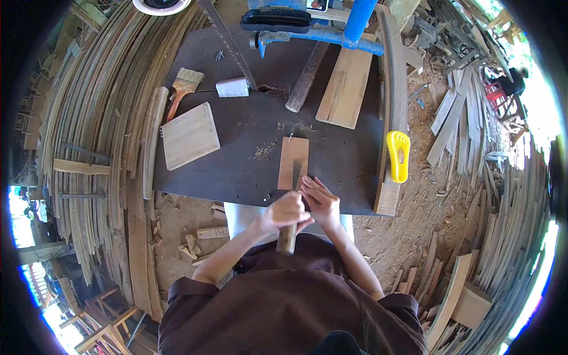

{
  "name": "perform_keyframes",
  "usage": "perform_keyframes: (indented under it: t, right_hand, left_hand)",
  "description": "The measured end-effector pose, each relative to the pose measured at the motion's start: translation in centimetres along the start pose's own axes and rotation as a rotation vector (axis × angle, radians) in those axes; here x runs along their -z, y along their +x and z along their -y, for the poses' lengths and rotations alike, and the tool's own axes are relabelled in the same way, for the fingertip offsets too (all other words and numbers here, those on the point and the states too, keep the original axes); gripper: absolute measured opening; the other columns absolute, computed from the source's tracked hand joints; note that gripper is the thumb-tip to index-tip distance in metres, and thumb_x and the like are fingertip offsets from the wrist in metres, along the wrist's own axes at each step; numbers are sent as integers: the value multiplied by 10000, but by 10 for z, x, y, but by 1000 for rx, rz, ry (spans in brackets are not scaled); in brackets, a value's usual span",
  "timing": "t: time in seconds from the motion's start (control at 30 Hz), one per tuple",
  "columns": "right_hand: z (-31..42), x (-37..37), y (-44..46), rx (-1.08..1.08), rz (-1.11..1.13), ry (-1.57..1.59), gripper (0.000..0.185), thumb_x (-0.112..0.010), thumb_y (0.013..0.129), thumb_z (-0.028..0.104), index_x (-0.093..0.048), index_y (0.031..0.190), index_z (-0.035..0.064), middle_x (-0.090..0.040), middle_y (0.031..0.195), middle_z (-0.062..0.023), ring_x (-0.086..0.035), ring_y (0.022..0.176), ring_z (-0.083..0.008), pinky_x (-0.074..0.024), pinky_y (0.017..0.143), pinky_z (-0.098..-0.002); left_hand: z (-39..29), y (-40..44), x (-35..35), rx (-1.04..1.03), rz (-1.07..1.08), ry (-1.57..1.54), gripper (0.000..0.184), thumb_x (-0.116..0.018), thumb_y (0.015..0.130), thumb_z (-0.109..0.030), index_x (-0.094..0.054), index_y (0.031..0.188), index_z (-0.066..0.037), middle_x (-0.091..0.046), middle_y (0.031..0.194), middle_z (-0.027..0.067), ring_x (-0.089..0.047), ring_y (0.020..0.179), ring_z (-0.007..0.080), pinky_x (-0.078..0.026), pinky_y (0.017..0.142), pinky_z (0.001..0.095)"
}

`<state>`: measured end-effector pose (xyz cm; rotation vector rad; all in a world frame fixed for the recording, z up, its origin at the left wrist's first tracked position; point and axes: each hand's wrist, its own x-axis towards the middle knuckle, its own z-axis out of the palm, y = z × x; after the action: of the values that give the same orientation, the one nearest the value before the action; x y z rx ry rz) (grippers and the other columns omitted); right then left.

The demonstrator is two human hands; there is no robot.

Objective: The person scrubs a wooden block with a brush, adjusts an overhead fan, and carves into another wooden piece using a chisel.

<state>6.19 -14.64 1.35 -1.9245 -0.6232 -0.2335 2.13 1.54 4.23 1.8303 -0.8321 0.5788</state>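
My left hand (286,210), slightly blurred, is closed around a tool with a thick wooden handle (286,239), whose end points toward my body. A narrow grey blade (297,173) shows beyond the hands, over a small reddish wooden board (287,161); whether it joins the handle is hidden. My right hand (322,201) is beside the left, its fingers bent together at the board's near right corner. What they grip is hidden. A nail-like metal piece (290,136) stands at the board's far edge.
On the dark table (242,171) are a square board (190,136), a brush (184,86), a white block (232,87), a dark bar (306,77) and a long plank (348,86). A blue frame (331,35) spans the back; a yellow object (399,157) lies on the right rail.
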Motion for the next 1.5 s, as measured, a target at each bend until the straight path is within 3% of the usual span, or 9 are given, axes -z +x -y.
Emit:
perform_keyframes:
  t: [0.2, 0.37, 0.53, 0.83, 1.13, 1.5]
  right_hand:
    - [3, 2, 1, -17, 13, -6, 184, -776, 811, 20, -729, 980, -36, -729, 1124, -160, -698, 1098, -272, -518, 1026, -443]
    - [2, 1, 1, -9, 2, 2, 185, -775, 806, 14, -732, 978, -41, -726, 1122, -183, -696, 1105, -280, -508, 1037, -454]
    - [2, 4, 0, -10, 40, -14, 176, -748, 826, 13, -728, 998, -19, -720, 1155, -149, -686, 1120, -280, -513, 1033, -449]
    - [8, 2, 4, -29, 22, -8, 175, -775, 810, 6, -729, 968, -51, -729, 1110, -178, -695, 1102, -288, -517, 1029, -436]
    - [0, 2, -2, -22, 27, -10, 219, -730, 791, -2, -725, 1010, -12, -715, 1175, -138, -681, 1126, -284, -511, 1039, -445]
    - [5, 1, 2, 0, 15, -7, 175, -766, 826, 35, -727, 985, -25, -728, 1135, -141, -696, 1099, -274, -522, 1022, -439]
  left_hand:
    - [-32, -13, 7, -5, 44, -24, 222, -844, 756, -56, -642, 847, -41, -562, 720, 45, -586, 670, 211, -518, 719, 380]
    - [2, 2, 7, 8, -54, 46, 218, -836, 742, -44, -648, 851, -61, -566, 721, 36, -583, 674, 214, -519, 715, 385]
    - [23, 25, 4, 41, -134, 47, 222, -839, 728, -30, -643, 830, -58, -568, 724, 48, -573, 674, 224, -509, 738, 376]
    - [-30, -11, 0, 44, -14, 39, 242, -842, 718, -19, -632, 833, -58, -561, 712, 37, -589, 682, 210, -504, 719, 374]
    - [23, 29, 0, 19, -125, 100, 210, -822, 735, -9, -650, 851, -44, -554, 713, 51, -569, 661, 221, -482, 725, 383]
    - [-38, -20, 16, 90, -52, 40, 241, -837, 705, 9, -645, 834, -58, -537, 691, 34, -572, 646, 210, -488, 701, 365]
